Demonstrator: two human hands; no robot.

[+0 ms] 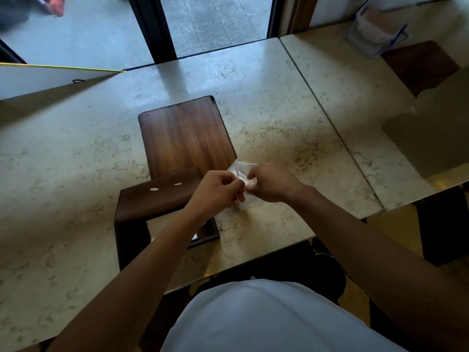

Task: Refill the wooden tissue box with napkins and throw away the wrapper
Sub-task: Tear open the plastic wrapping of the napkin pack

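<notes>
Marble table (76, 153), cream with grey veining. Second marble table (355, 102) butts against it on the right, thin dark seam between. On the second table, far right corner: clear plastic holder (375, 34) with blue edging, contents unclear; just beside it a dark wooden board (418, 67). White board (38, 80) with yellow edge lies across the left far edge. Glass door (215, 21) with dark frame beyond. Black stool (327, 273) under the table.

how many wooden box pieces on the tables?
3. A flat wooden panel lies mid-table; the open wooden box sits at its near end, under the left forearm; another dark wooden piece is on the far-right table. Others may be out of frame.
</notes>
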